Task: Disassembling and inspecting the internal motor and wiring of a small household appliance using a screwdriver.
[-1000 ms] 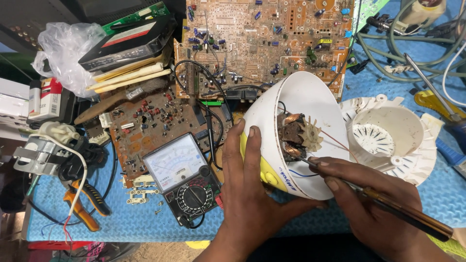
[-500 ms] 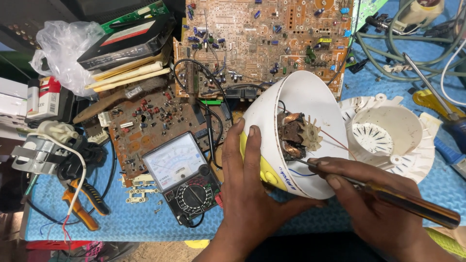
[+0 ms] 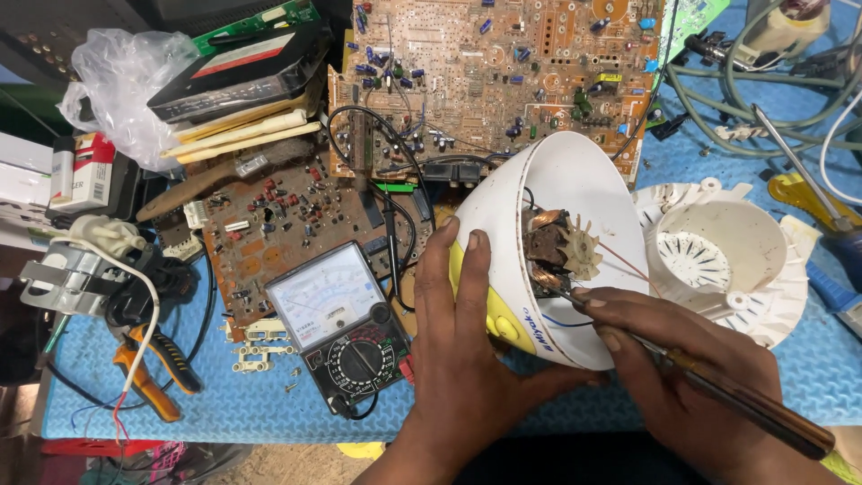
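From the head view, we cup the white cone-shaped appliance housing [image 3: 575, 242] in our left hand [image 3: 467, 359], fingers curled up its outer wall, tilting its open mouth towards us above the tabletop [image 3: 790, 377]. Our right hand [image 3: 673, 359] is clamped on a brown-handled screwdriver [image 3: 718, 386], its tip at the small motor [image 3: 552, 247] inside. Around them on the blue mat lie circuit boards [image 3: 485, 81], an analog multimeter [image 3: 337, 332] and orange pliers [image 3: 153, 377].

A white plastic housing [image 3: 575, 193] with a yellow panel is lying tilted on its side, exposing a rusty copper-wound motor [image 3: 549, 251]; a screwdriver [image 3: 718, 386] tip is reaching inside.
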